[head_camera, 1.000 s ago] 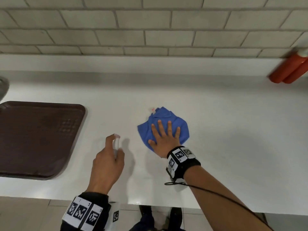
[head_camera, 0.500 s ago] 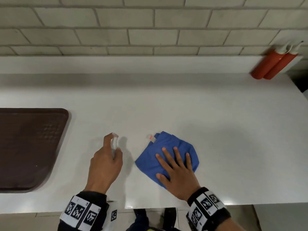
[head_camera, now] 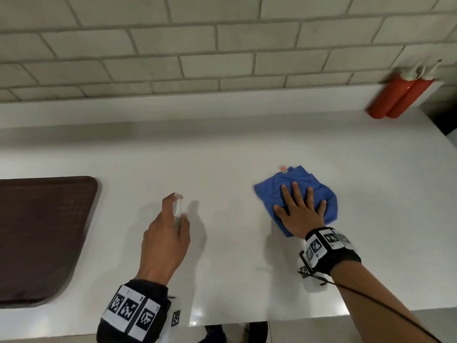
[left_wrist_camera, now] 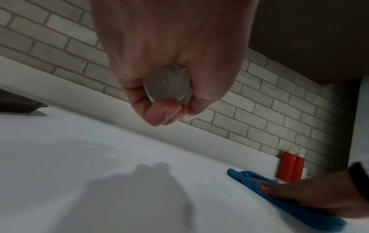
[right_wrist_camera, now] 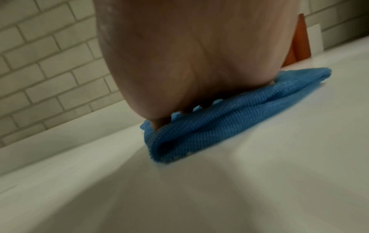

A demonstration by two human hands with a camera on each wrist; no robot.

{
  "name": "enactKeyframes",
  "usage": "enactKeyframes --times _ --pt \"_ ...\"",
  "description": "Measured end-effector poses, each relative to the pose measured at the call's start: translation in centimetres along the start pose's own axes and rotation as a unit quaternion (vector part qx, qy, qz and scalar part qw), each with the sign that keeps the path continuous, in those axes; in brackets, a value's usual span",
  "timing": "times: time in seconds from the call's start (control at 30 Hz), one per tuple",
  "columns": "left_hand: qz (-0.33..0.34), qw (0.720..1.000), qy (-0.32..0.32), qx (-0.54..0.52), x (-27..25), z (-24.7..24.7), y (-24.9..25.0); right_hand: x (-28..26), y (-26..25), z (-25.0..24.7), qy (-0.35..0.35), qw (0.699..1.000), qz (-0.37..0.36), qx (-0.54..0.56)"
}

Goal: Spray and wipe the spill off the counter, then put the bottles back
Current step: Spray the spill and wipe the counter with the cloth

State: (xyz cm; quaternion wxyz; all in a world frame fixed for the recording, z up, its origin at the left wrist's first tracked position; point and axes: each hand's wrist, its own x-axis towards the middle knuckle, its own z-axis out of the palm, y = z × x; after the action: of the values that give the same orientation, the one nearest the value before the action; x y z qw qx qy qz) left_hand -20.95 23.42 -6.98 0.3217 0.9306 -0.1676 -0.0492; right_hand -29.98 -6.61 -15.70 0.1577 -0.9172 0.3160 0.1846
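Right hand (head_camera: 300,214) flat on blue cloth (head_camera: 296,181), fingers spread, pressing it onto the white counter (head_camera: 222,157) toward the right end. Left hand (head_camera: 164,236) curled round a small clear spray bottle (head_camera: 177,209), held above counter near front edge. Two red bottles (head_camera: 395,97) upright in back right corner; brown tray (head_camera: 37,231) at left edge.

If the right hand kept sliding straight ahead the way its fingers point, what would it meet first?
Past the blue cloth under the right hand, only bare counter shows; probably the raised back ledge first. The red bottles seem off to the right.
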Motion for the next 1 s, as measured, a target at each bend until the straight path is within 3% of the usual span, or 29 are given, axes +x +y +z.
enactKeyframes --times 0.3,0.57,0.7,0.9,1.0 --pt "-0.035 0.999 0.002 0.004 0.4 -1.3 -2.8 9.0 -8.8 -4.0 -0.039 0.998 -0.015 -0.038" --pt "-0.057 0.998 0.010 0.008 1.5 -2.0 -4.2 6.2 -15.0 -0.9 -0.040 0.982 -0.149 -0.106" --pt "-0.047 0.999 0.001 0.005 2.4 -2.0 -4.2 1.5 -13.4 1.7 -0.032 0.969 -0.217 -0.114" --pt "-0.037 0.998 -0.046 -0.004 3.2 -0.6 -2.3 -6.3 -7.2 5.4 0.053 0.965 -0.225 -0.123" --pt "-0.021 0.998 -0.066 0.005 3.5 0.7 -0.8 -9.0 -2.8 5.6 0.061 0.978 -0.173 -0.095"
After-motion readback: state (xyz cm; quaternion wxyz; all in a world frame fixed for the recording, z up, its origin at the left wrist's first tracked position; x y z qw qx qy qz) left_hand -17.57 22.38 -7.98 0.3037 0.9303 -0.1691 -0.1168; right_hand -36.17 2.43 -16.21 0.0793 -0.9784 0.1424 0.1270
